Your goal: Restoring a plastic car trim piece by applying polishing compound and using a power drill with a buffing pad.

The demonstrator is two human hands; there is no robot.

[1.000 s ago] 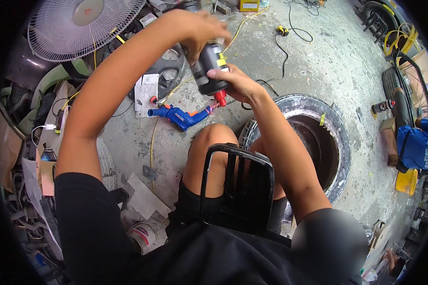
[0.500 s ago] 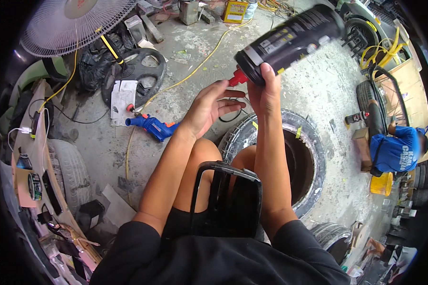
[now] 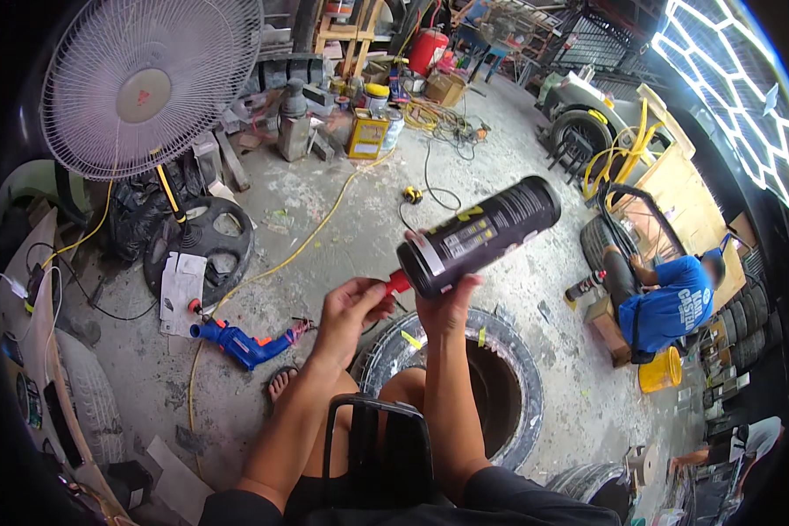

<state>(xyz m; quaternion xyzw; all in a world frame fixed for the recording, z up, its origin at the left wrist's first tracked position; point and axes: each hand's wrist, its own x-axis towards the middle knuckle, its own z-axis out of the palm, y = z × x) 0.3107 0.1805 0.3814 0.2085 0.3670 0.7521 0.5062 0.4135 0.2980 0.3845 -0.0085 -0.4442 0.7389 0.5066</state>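
Observation:
My right hand (image 3: 447, 302) grips a large black bottle (image 3: 491, 235) around its cap end. The bottle lies tilted, its base up to the right and its red nozzle cap (image 3: 398, 281) pointing down to the left. On that red cap my left hand (image 3: 356, 307) is closed, thumb and fingers pinching it. Across my lap rests a black mirror housing frame (image 3: 379, 443), with a dark opening in it. Below my hands a tire (image 3: 528, 377) lies flat on the floor, with strips of yellow tape on its rim.
Left of me lie a blue power tool (image 3: 244, 344) and a yellow hose (image 3: 302, 243). A standing fan (image 3: 149, 96) is at the far left. To the right a person in a blue shirt (image 3: 666, 307) sits near a yellow bucket (image 3: 659, 371). Cans (image 3: 368, 134) stand ahead.
The view has tilted up, showing more of the far floor and lights. My left fingers, spread before, have closed on the red cap. The bottle appears lower and further left in view.

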